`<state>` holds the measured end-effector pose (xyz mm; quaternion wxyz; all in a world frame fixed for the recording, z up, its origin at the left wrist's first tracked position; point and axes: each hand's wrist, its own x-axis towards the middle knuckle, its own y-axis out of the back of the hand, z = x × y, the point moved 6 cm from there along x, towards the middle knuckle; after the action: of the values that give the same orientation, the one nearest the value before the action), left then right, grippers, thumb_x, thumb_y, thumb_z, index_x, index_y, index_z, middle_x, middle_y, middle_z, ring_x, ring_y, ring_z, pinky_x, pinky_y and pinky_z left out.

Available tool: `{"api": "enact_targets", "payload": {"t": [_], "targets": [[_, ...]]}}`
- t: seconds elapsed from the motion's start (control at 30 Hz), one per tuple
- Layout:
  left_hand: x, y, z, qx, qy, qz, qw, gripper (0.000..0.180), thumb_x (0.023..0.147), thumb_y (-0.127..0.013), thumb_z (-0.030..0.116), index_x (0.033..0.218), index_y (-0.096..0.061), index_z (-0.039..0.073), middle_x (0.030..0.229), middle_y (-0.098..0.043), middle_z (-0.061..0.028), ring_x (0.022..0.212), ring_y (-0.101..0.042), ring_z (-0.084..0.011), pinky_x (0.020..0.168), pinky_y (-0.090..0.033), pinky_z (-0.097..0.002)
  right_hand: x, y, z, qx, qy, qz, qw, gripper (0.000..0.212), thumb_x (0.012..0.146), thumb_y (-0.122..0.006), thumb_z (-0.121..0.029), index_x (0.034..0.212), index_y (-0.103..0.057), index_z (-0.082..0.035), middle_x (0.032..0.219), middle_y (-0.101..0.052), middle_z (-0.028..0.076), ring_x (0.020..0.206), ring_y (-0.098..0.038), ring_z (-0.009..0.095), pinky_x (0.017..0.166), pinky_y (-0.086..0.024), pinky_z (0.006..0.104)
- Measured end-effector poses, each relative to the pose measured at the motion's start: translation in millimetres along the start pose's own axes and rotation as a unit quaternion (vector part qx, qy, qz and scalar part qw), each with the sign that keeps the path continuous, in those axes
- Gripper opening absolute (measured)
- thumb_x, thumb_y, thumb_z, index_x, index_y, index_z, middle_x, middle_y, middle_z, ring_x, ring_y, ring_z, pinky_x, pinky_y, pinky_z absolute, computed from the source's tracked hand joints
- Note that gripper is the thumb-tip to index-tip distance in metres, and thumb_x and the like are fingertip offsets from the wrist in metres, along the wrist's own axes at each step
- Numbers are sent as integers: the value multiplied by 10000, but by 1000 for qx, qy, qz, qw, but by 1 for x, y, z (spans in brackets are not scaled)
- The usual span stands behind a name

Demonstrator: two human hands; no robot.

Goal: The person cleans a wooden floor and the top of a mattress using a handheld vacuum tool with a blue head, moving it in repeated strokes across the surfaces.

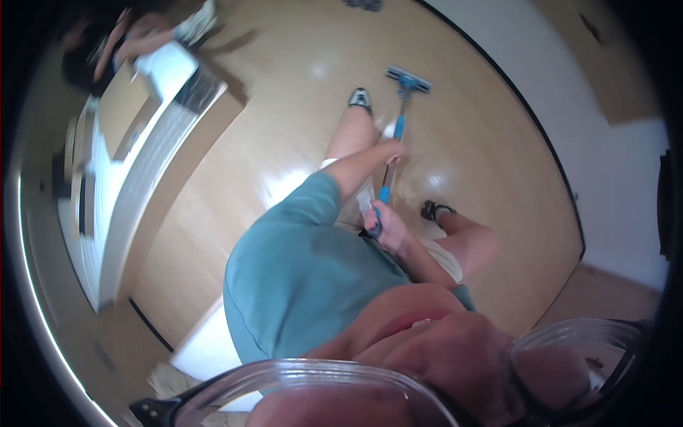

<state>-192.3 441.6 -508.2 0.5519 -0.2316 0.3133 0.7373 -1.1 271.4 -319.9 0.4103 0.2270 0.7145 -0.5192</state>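
Right hand (386,222): fingers curled around the near end of the mop (398,128), so yeah, a closed grip on the handle.
Left hand (392,151): also wrapped around the pole, further down toward the business end.
Mop: blue and metallic stick, slanting out in front of the body between the two legs, held by both hands.
Right shoe (435,211): dark with lighter bits, planted off to the right of the pole.
Left shoe (361,99): black and white, pointing forward, well ahead of the other one.
Mop head (408,80): wide, flat, blue, just past the left shoe and off to its right; looks like it's down on the tan floor (284,107).
White wall (612,185): over on the right, black strip along its base.
Counter (171,149): left side, pale, stuff on top too blurry to name.
Another person (146,46): upper left corner, beyond the counter, pretty dark and smeary.
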Motion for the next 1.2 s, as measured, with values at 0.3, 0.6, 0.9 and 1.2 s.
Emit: {"api": "enact_targets", "payload": {"t": [0.3,0.6,0.9,1.2], "targets": [[-78,-176,-4,-504,173,59,844,164,940,-539,191,830,-524,70,579,-455,-46,443,-461,-193,392,-389,-363,-147,147,18,-37,1,89,995,275,1023,-558,-223,786,-431,-164,625,-349,-79,492,-296,41,419,-233,199],[-176,-201,75,-753,107,-294,579,447,973,-580,224,593,-345,212,488,-294,88,417,-302,-78,457,-291,-253,-202,107,34,355,-78,-441,820,197,1049,-513,-270,943,-463,-112,688,-445,-11,492,-425,87,375,-356,240],[-97,-178,61,-712,130,-215,656,378,876,-545,102,582,-329,200,475,-278,69,362,-287,-95,357,-252,-252,-181,91,-15,142,-73,-75,984,225,1014,-523,-174,800,-456,-159,540,-363,-73,378,-311,53,320,-262,212],[-22,-145,37,-659,95,-145,732,321,911,-514,96,638,-368,178,493,-296,73,367,-282,-72,350,-266,-233,-133,105,-26,3,-20,0,1000,237,972,-603,-170,781,-465,-140,545,-390,-71,393,-342,42,335,-308,192]]}}
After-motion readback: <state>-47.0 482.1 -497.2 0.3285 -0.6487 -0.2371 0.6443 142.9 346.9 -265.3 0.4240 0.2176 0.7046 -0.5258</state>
